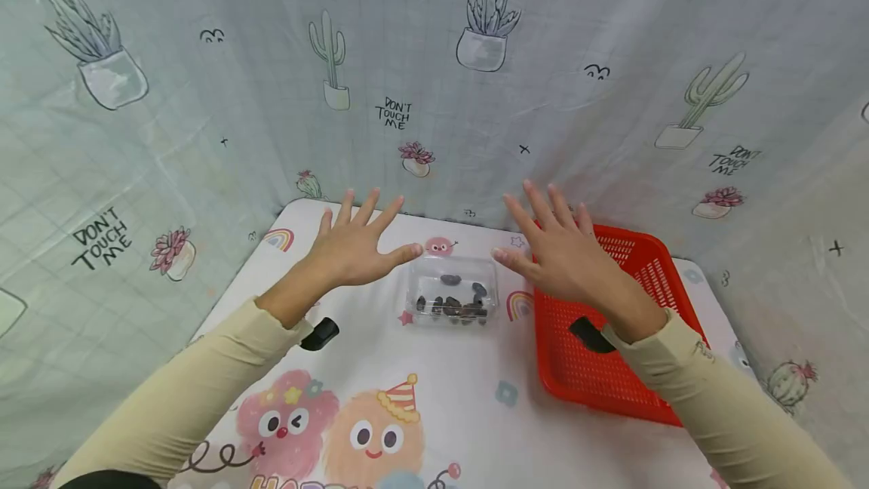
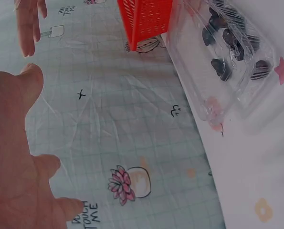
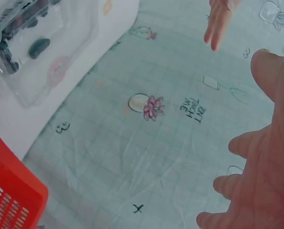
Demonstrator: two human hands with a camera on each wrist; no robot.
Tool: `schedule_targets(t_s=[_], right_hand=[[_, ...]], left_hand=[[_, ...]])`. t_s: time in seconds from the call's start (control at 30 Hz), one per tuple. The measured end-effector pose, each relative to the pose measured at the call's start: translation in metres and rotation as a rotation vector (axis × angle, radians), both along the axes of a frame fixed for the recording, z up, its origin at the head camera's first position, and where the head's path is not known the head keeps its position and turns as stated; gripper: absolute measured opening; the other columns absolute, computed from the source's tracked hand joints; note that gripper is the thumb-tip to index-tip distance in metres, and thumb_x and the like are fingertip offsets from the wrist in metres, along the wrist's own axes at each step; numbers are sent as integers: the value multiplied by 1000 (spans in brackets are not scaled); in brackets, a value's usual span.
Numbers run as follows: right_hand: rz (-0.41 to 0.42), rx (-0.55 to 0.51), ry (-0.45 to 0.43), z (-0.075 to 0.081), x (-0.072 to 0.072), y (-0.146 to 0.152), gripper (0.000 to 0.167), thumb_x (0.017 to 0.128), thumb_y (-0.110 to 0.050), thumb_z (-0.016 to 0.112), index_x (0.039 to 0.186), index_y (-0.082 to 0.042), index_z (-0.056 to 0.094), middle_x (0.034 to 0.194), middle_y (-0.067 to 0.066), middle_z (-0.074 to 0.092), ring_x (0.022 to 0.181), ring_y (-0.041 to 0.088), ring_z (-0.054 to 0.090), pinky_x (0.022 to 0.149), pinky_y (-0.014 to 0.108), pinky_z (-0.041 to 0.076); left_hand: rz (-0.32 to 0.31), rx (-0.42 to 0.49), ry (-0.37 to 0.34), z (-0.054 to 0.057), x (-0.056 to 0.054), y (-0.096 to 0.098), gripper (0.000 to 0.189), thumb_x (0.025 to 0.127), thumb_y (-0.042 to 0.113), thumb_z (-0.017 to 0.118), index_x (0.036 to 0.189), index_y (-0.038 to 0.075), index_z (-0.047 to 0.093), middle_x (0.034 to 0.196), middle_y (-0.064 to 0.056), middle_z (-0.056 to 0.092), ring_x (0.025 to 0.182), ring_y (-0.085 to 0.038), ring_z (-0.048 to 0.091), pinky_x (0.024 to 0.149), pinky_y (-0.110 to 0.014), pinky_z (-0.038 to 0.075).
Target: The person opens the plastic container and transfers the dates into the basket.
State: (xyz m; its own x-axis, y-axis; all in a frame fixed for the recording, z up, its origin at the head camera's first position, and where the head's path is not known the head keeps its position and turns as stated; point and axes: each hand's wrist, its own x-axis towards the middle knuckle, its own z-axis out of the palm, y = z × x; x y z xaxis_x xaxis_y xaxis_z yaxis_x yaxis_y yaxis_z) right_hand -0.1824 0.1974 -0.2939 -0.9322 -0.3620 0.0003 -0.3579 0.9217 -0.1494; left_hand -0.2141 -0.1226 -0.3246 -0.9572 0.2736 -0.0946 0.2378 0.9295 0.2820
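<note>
My left hand [image 1: 353, 249] is held up over the table's left half, fingers straight and spread, nothing in it. Opposite it, my right hand [image 1: 562, 253] is raised the same way, fingers spread, overlapping the red basket's left edge in the head view. Between and below the two hands sits a clear plastic box [image 1: 416, 278] holding several small dark, stone-like pieces [image 1: 452, 306]. Most pieces lie along the box's near side; one dark piece [image 3: 39, 48] lies apart toward the far side. In the left wrist view, the left thumb and fingers [image 2: 46, 164] stand clear of the box.
A red perforated plastic basket [image 1: 577, 379] stands on the right of the table, partly hidden by the right hand and forearm. The white table cover [image 1: 475, 398] carries cartoon prints. A cactus-print curtain [image 1: 434, 59] hangs behind and at both sides.
</note>
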Motion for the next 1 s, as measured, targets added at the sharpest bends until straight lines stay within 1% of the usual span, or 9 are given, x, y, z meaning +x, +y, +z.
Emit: schedule_targets(t_s=[0.13, 0.27, 0.4, 0.5, 0.73, 0.87, 1.0], right_hand=[[-2, 19, -15, -5, 1, -5, 89, 102, -65, 48, 169, -27, 4, 177, 9, -8, 161, 48, -9, 124, 80, -3], [5, 19, -5, -10, 0, -8, 87, 103, -65, 47, 169, -26, 6, 177, 10, -8, 161, 48, -9, 124, 80, -3], [7, 18, -10, -16, -1, -13, 89, 102, -65, 48, 169, -25, 6, 177, 11, -8, 161, 48, -10, 124, 80, -4], [5, 14, -11, -21, 0, -17, 90, 101, -65, 50, 169, -24, 7, 177, 12, -7, 161, 49, -9, 124, 81, -2], [3, 4, -4, -33, 3, -27, 90, 99, -66, 51, 169, -24, 11, 177, 13, -3, 161, 49, -4, 124, 82, 3], [1, 1, -7, -38, 2, -33, 91, 98, -65, 53, 168, -24, 12, 177, 14, -2, 161, 49, -5, 124, 81, 2], [4, -2, -6, -41, 3, -37, 91, 98, -66, 53, 168, -24, 12, 177, 14, -3, 161, 50, -4, 124, 81, 2]], left_hand=[[-3, -10, -12, -1, 1, -1, 92, 93, 84, 38, 166, 41, 2, 178, -4, -5, 162, -43, -13, 129, -73, -4], [4, 0, 4, -1, -1, -1, 92, 93, 84, 39, 167, 41, 3, 178, -4, -5, 162, -43, -13, 129, -73, -5], [0, 4, 12, -2, -1, 0, 93, 92, 85, 40, 167, 41, 4, 178, -5, -4, 162, -44, -13, 128, -74, -5], [1, 6, 13, -4, 1, 1, 94, 92, 85, 40, 167, 40, 4, 178, -5, -4, 162, -44, -13, 129, -74, -5], [-1, 18, 16, -12, 4, 3, 94, 92, 85, 41, 167, 40, 5, 178, -6, -3, 162, -44, -12, 129, -73, -3], [1, 22, 14, -17, 4, 3, 95, 91, 86, 42, 167, 40, 5, 177, -6, -4, 162, -44, -13, 129, -73, -4], [-4, 27, 2, -19, 4, 4, 96, 92, 85, 43, 167, 39, 5, 177, -7, -5, 162, -43, -13, 129, -73, -5]])
